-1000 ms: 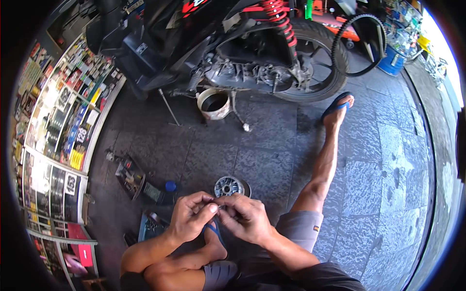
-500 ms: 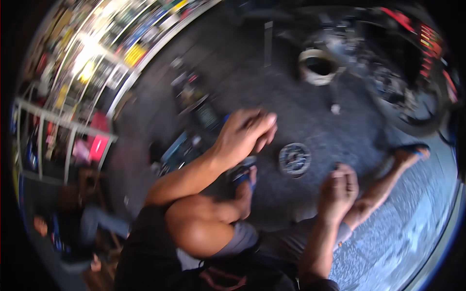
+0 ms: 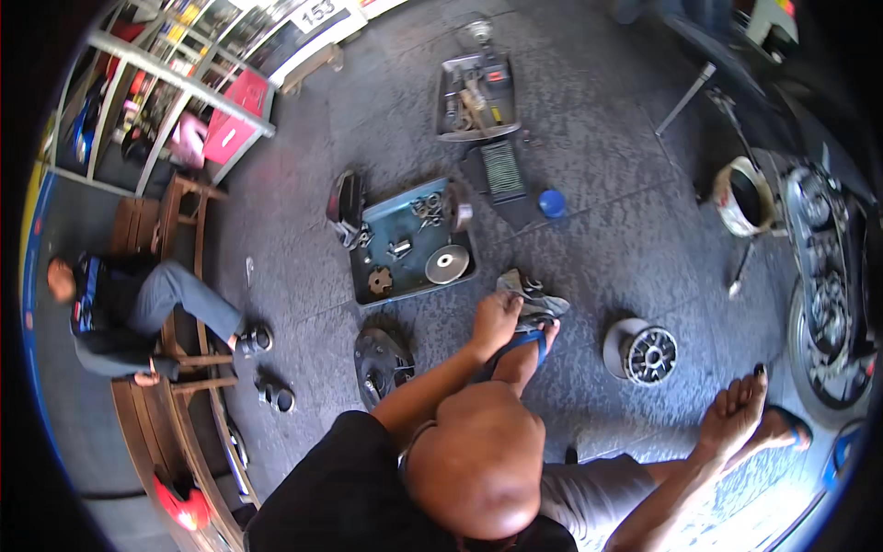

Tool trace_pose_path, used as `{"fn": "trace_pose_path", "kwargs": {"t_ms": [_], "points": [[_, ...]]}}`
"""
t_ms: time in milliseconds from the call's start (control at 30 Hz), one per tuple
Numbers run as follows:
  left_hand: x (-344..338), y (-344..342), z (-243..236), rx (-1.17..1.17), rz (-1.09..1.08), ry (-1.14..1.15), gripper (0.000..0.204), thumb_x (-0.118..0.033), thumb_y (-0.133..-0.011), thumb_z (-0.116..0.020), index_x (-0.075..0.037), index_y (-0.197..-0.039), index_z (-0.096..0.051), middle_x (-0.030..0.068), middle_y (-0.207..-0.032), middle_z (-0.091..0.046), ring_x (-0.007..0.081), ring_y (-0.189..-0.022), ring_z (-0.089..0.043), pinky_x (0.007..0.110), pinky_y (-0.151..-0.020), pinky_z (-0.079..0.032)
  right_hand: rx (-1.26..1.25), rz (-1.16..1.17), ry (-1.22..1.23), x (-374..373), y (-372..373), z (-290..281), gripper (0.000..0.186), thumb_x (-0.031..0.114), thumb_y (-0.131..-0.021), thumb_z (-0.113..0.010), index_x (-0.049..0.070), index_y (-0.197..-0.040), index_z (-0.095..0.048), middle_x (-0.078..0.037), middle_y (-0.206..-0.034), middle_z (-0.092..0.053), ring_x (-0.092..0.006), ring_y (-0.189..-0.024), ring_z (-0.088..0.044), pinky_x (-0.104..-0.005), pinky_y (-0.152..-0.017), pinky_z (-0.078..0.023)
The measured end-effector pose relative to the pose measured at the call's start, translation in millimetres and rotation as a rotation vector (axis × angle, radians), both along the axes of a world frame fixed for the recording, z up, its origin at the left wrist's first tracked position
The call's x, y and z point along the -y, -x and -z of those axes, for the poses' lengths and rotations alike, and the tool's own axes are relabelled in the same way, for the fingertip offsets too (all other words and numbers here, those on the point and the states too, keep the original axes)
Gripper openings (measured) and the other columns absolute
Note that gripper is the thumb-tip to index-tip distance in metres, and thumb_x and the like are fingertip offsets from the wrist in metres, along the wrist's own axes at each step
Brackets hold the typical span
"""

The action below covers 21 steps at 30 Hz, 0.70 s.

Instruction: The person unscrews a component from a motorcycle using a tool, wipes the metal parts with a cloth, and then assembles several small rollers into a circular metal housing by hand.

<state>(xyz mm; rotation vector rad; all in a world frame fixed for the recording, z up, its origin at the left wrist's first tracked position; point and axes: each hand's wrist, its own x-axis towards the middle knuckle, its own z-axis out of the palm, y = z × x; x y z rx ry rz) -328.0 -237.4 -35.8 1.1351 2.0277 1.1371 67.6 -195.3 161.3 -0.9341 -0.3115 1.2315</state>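
Observation:
My left hand (image 3: 495, 324) grips a crumpled grey rag (image 3: 535, 302) beside my sandalled foot. Off to the right, my right hand (image 3: 731, 416) has its thumb and forefinger closed on a small dark piece (image 3: 760, 373). Between the two hands lies a silver pulley (image 3: 651, 355). Just beyond the rag, a blue tray (image 3: 395, 278) holds a metal disc (image 3: 447, 264) and small parts, with a round dark assembly (image 3: 377, 368) nearer me on the floor.
Another person (image 3: 184, 294) sits on a wooden bench (image 3: 138, 432) at the left, below metal shelving (image 3: 202, 92). A grey tool tray (image 3: 478, 135) and a blue cap (image 3: 552, 204) lie ahead. At the right stand a bucket (image 3: 736, 216) and a scooter (image 3: 819, 258).
The view has swung left, bringing the seated person in. My hands, earlier together, have parted: the left has taken hold of the rag, the right is out to the right.

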Motion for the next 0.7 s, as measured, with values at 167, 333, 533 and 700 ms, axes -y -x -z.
{"fn": "trace_pose_path", "kwargs": {"t_ms": [167, 333, 533, 700], "points": [[19.8, 23.3, -6.5, -0.086, -0.093, 0.399, 0.024, -0.024, -0.088, -0.068, -0.001, -0.095, -0.065, 0.0181, -0.085, -0.067, 0.0405, -0.078, -0.063, 0.049, -0.071, -0.048, -0.038, -0.004, 0.042, -5.9, 12.9, 12.1, 0.014, 0.018, -0.102, -0.052, 0.007, -0.094, -0.053, 0.005, -0.066, -0.035, -0.0033, -0.048, -0.027, -0.0192, -0.035, -0.025], [-26.6, 86.3, -8.7, -0.545, -0.332, 0.045, 0.042, -0.024, -0.08, -0.074, -0.001, -0.111, -0.058, 0.021, -0.11, -0.056, 0.0418, -0.103, -0.053, 0.05, -0.088, -0.042, -0.096, -0.005, 0.072, -21.7, 43.7, 13.2, 0.016, 0.018, -0.102, -0.053, 0.008, -0.09, -0.05, 0.004, -0.064, -0.036, -0.0037, -0.047, -0.027, -0.02, -0.034, -0.025], [-95.2, 143.4, 3.8, -0.326, -0.346, -0.176, 0.034, -0.024, -0.084, -0.073, 0.0, -0.105, -0.062, 0.0184, -0.1, -0.063, 0.0322, -0.095, -0.06, 0.043, -0.085, -0.047, -0.021, 0.05, 0.155, -35.0, 76.2, 0.3, 0.012, 0.02, -0.098, -0.059, 0.009, -0.1, -0.056, 0.005, -0.066, -0.036, -0.0049, -0.05, -0.029, -0.0201, -0.037, -0.024], [-88.5, 103.6, -37.2, 0.08, -0.32, -0.02, 0.04, -0.027, -0.099, -0.058, -0.001, -0.069, -0.059, 0.0059, -0.051, -0.049, 0.0153, -0.049, -0.041, 0.039, -0.049, -0.035, 0.106, 0.115, 0.27, -34.5, 67.3, -7.8, 0.014, 0.02, -0.097, -0.058, 0.013, -0.088, -0.051, 0.005, -0.064, -0.035, -0.0045, -0.047, -0.025, -0.0208, -0.037, -0.02]]}}
